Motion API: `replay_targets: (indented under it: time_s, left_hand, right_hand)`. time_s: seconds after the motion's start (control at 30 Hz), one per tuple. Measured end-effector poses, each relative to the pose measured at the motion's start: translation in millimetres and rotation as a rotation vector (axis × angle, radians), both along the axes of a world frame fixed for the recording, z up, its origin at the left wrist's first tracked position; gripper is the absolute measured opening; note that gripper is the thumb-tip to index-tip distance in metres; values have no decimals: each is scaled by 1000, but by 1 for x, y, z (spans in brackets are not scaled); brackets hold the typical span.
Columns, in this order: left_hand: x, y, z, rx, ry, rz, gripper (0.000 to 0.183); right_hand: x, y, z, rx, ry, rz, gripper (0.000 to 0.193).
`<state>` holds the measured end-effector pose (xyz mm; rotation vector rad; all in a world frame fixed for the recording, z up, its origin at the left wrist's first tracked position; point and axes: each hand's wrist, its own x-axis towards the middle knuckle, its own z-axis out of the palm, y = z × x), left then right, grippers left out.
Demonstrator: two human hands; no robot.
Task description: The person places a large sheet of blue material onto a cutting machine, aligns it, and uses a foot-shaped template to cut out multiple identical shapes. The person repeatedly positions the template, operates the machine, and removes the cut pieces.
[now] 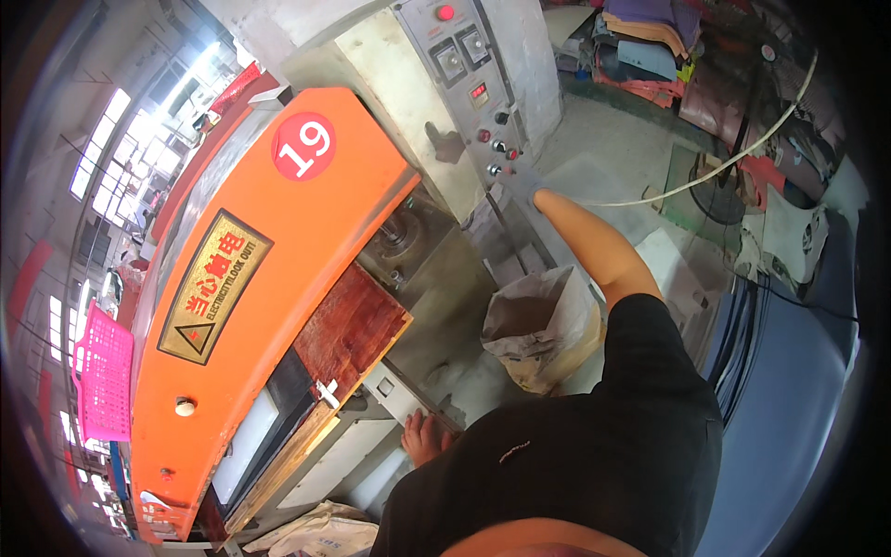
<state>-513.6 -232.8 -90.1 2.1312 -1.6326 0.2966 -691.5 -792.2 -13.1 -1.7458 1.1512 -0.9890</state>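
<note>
I stand at a large cutting press with an orange head (278, 278) that bears a round red tag and a yellow warning plate. My right arm reaches forward, and my right hand (522, 182), greyish as if gloved, lies against the lower buttons of the grey control panel (469, 84). It holds nothing that I can see. My left hand (423, 436) rests with fingers spread on the front edge of the press's white work surface (343, 455), just below a reddish-brown wooden board (357, 325) under the head. My black-clad torso hides the left forearm.
An open brown paper sack (543, 325) stands on the floor between me and the press. A pink plastic basket (102, 371) sits at far left. Stacked leather pieces (645, 46), a floor fan (724, 195) and a white hose (742, 153) lie to the right. A pale bag (316, 534) lies below the press.
</note>
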Motion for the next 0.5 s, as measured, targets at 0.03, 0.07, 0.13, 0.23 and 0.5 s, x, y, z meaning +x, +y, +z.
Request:
replay_targets:
  time_s: [0.03,0.07,0.13,0.23,0.5]
  left_hand:
    - [-1,-2,-6,-57,-11,19,63]
    - [-1,-3,-11,-50,-17,43,63]
    - [0,-7,-19,-86,-60,69,62]
    - [4,-9,-28,-152,-95,78,60]
    - [4,-12,-31,-217,-197,120,43]
  right_hand:
    - [0,-10,6,15,1,-24,40]
    - [-1,-18,11,36,-6,-61,43]
    - [-4,-29,18,-98,-26,-112,49]
    - [-5,-43,23,-230,73,-159,57]
    - [6,-89,9,-51,-187,-297,47]
